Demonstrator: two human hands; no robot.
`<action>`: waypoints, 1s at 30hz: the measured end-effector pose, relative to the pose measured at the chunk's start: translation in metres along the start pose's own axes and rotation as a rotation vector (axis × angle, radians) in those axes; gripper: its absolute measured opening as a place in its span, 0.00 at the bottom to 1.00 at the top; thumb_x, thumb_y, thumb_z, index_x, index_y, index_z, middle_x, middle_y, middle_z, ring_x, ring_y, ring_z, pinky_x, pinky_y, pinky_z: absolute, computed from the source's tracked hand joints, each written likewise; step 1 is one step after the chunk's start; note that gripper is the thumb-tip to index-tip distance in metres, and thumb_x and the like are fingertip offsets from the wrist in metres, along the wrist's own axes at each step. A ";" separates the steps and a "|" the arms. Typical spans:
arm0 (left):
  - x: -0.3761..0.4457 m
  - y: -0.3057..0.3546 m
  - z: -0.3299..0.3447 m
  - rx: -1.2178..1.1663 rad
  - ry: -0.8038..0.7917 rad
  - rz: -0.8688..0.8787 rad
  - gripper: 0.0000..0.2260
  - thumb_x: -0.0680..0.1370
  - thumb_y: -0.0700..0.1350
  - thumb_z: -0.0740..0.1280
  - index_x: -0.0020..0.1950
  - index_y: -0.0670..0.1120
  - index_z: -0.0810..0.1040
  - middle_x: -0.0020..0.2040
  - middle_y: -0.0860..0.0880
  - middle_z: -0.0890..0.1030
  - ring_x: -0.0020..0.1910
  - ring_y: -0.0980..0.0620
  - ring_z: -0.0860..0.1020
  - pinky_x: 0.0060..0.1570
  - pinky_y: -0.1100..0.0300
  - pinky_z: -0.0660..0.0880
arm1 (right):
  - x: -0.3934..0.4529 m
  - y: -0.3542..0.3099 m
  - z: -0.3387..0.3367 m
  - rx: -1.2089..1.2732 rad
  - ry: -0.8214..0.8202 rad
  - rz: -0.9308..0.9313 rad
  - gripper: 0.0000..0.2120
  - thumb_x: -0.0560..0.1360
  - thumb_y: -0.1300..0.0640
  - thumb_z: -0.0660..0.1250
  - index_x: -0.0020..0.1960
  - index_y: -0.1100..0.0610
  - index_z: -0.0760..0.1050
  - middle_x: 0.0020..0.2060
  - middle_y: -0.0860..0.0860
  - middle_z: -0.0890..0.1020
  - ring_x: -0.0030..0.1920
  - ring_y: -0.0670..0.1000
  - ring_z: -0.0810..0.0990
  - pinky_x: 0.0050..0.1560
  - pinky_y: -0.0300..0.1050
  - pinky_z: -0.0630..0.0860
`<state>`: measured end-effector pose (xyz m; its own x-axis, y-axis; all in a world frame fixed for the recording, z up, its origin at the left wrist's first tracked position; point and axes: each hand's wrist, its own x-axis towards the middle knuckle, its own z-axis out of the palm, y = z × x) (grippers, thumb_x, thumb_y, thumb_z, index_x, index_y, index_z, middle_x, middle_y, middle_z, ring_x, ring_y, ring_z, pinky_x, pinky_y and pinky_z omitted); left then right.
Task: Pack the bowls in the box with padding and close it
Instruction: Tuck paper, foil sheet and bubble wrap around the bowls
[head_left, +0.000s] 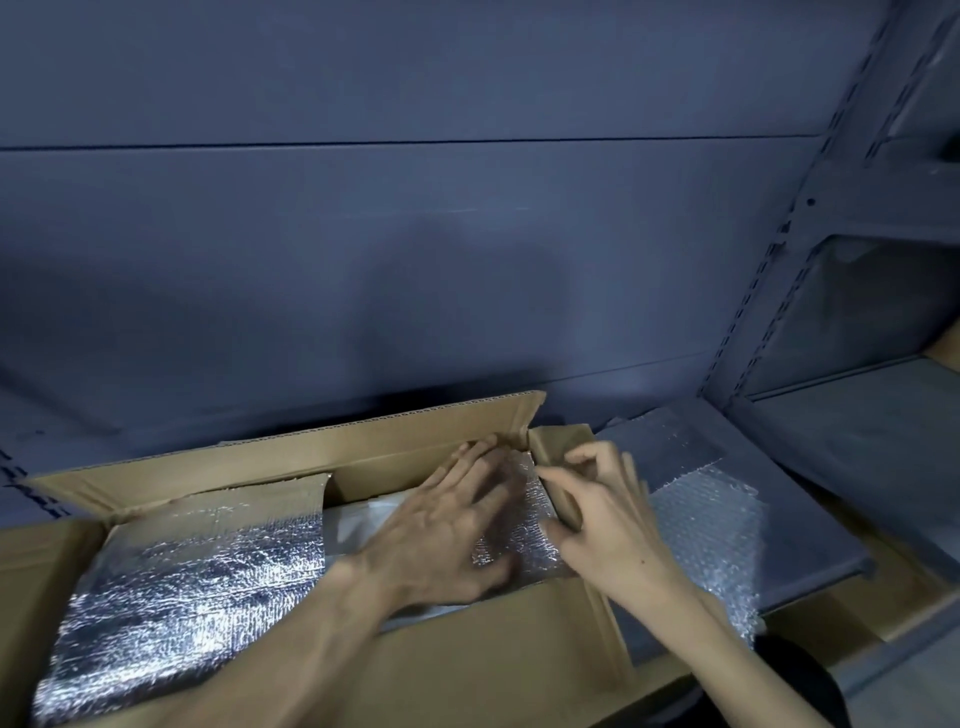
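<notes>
An open cardboard box (291, 457) lies low in the head view, its flaps spread. Silver foil padding (197, 577) lines the left part of its inside, and more foil padding (535, 514) lies at the right end. A strip of white material (358, 519) shows in the gap between them. No bowls are visible. My left hand (447, 525) lies flat with straight fingers on the right-end padding, reaching to the far right corner. My right hand (597, 514) has its fingers curled at the box's right end flap (561, 441), thumb against the foil; whether it pinches the flap or the padding is unclear.
A sheet of bubble wrap (711, 530) lies on the grey shelf board (810, 499) just right of the box. A grey back wall stands close behind. A slotted metal upright (779, 270) and another shelf bay are at the right.
</notes>
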<state>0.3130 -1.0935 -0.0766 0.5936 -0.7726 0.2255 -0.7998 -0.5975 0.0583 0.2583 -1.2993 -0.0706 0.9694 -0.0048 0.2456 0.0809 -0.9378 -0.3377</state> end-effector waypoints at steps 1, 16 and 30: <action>0.000 -0.001 0.002 0.008 -0.023 -0.031 0.38 0.76 0.67 0.60 0.80 0.47 0.62 0.82 0.47 0.56 0.83 0.51 0.43 0.81 0.52 0.48 | 0.004 0.002 -0.003 -0.025 -0.037 -0.034 0.27 0.72 0.47 0.73 0.70 0.40 0.74 0.64 0.44 0.63 0.66 0.51 0.63 0.66 0.55 0.68; 0.002 -0.005 0.005 -0.005 -0.050 -0.125 0.42 0.72 0.76 0.55 0.79 0.52 0.62 0.77 0.55 0.61 0.74 0.52 0.61 0.74 0.50 0.62 | 0.026 0.016 -0.034 -0.027 -0.460 -0.326 0.28 0.69 0.35 0.75 0.66 0.43 0.79 0.77 0.36 0.56 0.78 0.40 0.42 0.76 0.49 0.46; -0.005 -0.002 0.009 -0.236 -0.202 -0.121 0.48 0.72 0.78 0.54 0.84 0.52 0.50 0.84 0.53 0.46 0.81 0.58 0.39 0.80 0.59 0.41 | 0.026 0.007 -0.016 -0.120 -0.325 -0.308 0.23 0.74 0.47 0.73 0.69 0.43 0.76 0.76 0.40 0.58 0.78 0.45 0.47 0.74 0.55 0.53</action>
<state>0.3128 -1.0903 -0.0866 0.6724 -0.7402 0.0074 -0.7072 -0.6394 0.3018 0.2800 -1.3116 -0.0521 0.9284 0.3714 0.0134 0.3675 -0.9121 -0.1814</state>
